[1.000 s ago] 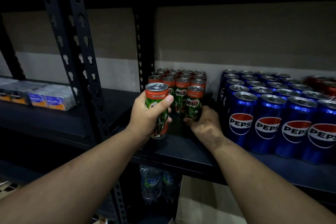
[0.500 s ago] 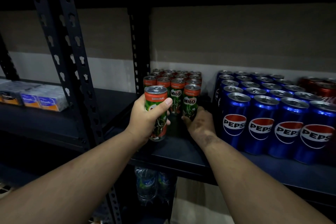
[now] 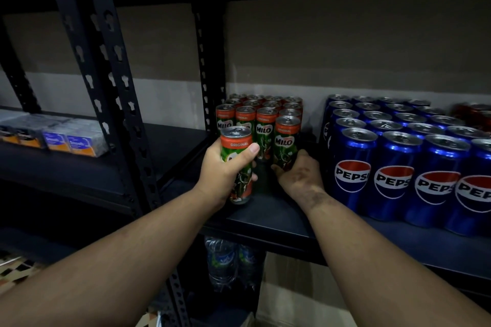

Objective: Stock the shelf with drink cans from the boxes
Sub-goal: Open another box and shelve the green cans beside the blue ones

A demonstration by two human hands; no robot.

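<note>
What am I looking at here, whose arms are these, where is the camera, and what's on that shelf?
There is no machine here. The camera sits on a person's head and looks forward and down, so the two bare arms are the wearer's own. The left hand grips a green Milo can just in front of the Milo block standing on the black metal shelf. The right hand grips the front-right Milo can low down. To the right stand rows of blue Pepsi cans, with some red cans behind them. On the shelf to the left are small wrapped packs. Below are water bottles.
</note>
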